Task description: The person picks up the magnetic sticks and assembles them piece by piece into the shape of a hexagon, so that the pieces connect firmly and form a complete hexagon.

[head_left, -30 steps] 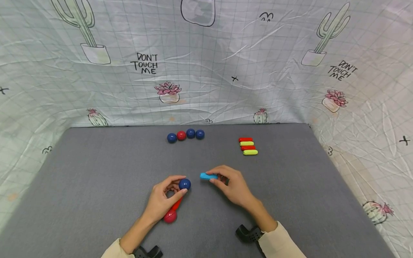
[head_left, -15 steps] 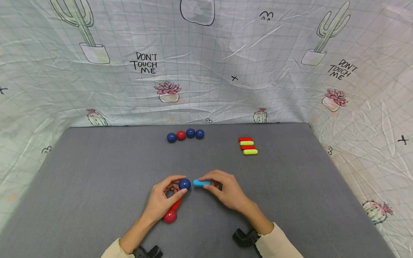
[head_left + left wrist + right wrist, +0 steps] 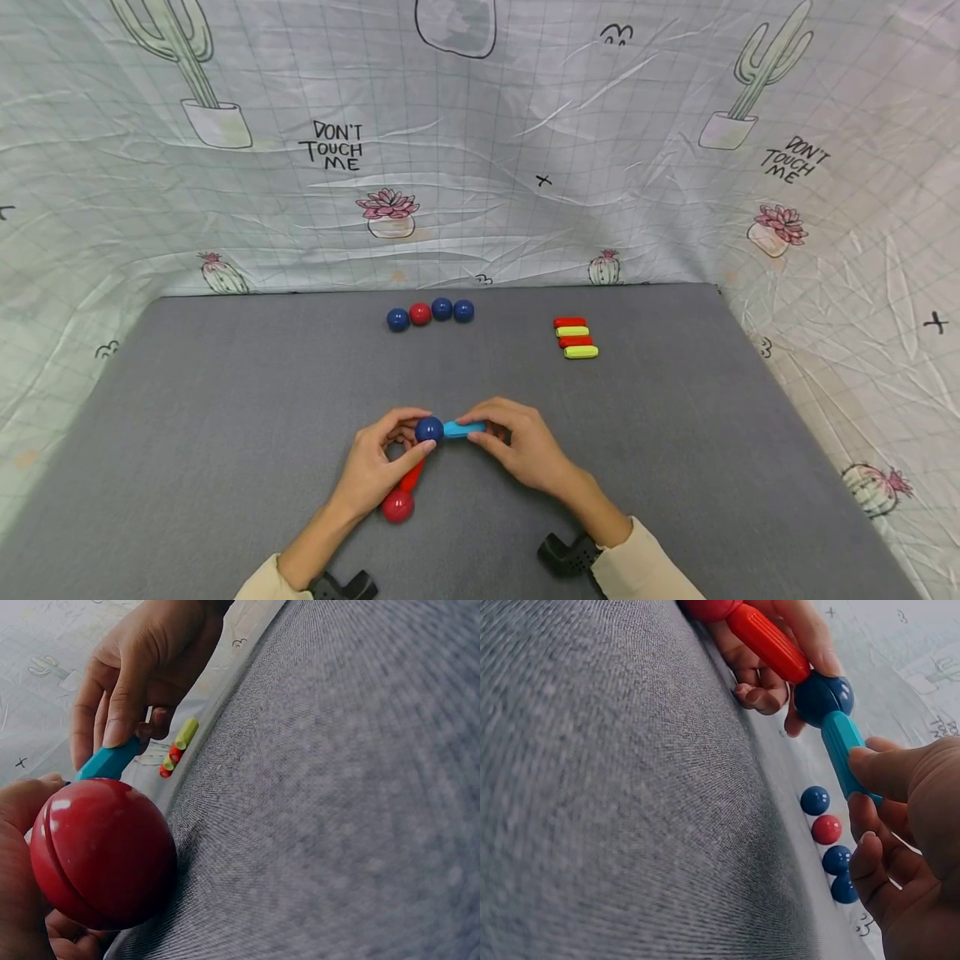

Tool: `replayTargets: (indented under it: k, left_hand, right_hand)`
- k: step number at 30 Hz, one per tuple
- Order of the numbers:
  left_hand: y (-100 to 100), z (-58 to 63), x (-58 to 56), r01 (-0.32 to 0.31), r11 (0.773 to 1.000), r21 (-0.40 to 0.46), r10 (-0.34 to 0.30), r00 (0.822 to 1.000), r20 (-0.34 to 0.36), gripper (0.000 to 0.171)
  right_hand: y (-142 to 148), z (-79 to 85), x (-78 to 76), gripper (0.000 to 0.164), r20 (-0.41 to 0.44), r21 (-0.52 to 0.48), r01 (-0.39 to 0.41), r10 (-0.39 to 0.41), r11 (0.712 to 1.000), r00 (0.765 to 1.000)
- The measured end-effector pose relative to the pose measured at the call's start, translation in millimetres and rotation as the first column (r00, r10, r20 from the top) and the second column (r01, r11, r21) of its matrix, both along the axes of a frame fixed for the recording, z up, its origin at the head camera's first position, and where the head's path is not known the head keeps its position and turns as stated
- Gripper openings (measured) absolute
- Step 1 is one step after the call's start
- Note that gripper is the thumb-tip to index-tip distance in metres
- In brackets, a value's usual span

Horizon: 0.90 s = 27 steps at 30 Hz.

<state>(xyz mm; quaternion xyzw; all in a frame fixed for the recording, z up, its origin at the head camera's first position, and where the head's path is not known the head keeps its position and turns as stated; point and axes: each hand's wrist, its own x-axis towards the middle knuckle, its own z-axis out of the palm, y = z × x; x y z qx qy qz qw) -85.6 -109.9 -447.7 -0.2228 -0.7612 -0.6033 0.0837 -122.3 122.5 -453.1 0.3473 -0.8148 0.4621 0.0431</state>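
My left hand (image 3: 384,458) pinches a dark blue ball (image 3: 429,429) between thumb and fingers. From that ball a red rod (image 3: 769,641) runs back to a red ball (image 3: 397,506), which fills much of the left wrist view. A light blue rod (image 3: 463,429) is pinched by my right hand (image 3: 521,442) near its outer end. Its other end meets the blue ball, as the right wrist view shows (image 3: 844,750) too. Whether the two are fully joined I cannot tell.
At the back of the grey table (image 3: 262,375) stands a row of blue balls (image 3: 398,319) with one red ball (image 3: 420,313) among them. To their right lie red rods (image 3: 575,341) and yellow rods (image 3: 581,352) side by side. A printed cloth (image 3: 480,150) hangs behind.
My right hand has brought the light blue rod leftward and a little nearer, until its end meets the blue ball. The left hand keeps its hold almost still.
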Motion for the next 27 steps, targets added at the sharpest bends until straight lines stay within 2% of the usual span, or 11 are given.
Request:
replayTargets:
  k: [12,20,27]
  left_hand:
    - [0,2.0,-1.1,-0.025,1.000,-0.009,0.025,1.000,0.002,0.033]
    - [1,0.9,1.5,-0.053,0.998,0.015,0.053,0.999,0.011,0.034]
    - [0,0.9,2.7,-0.069,0.997,0.035,0.068,0.998,0.011,0.033]
  right_hand:
    - [-11,7.0,-7.7,0.021,-0.019,0.020,-0.026,0.027,0.999,0.999]
    - [-23,11.3,-16.7,0.021,-0.040,0.002,-0.108,0.108,0.994,0.993]
    - [-32,14.9,-20.0,0.022,-0.016,-0.001,-0.156,0.156,0.988,0.988]
